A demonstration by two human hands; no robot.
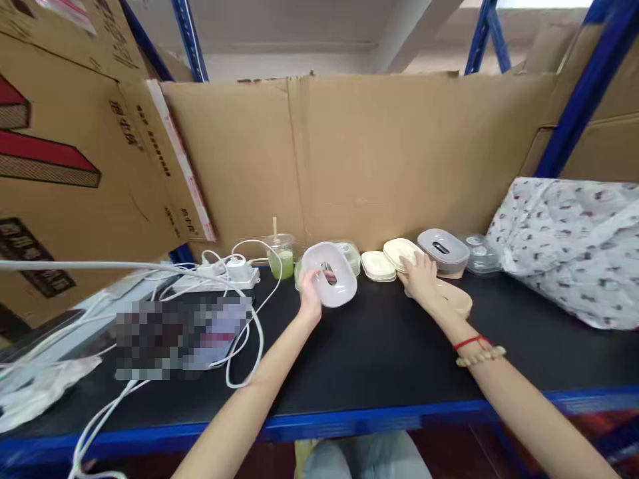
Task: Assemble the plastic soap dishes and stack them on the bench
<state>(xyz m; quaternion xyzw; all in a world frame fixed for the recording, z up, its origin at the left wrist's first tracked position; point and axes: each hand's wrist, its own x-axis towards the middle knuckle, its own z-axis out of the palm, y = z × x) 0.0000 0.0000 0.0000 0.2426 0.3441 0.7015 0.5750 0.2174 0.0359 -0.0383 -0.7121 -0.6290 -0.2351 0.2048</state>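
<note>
My left hand grips the rim of a pale lilac, rounded plastic lid with an oval slot in its middle, tilted up above the table. My right hand is closed on the near right edge of a cream rounded lid; its fingertips are partly hidden. Just left of that stands a smaller cream container. Beside my right hand are a greyish-lilac slotted container and a peach piece, partly covered by my forearm. A clear container is behind the lilac lid.
A cup of green drink with a straw stands near a white power strip and loose white cables. At right are clear containers and a patterned bag. Cardboard walls the back of the black table.
</note>
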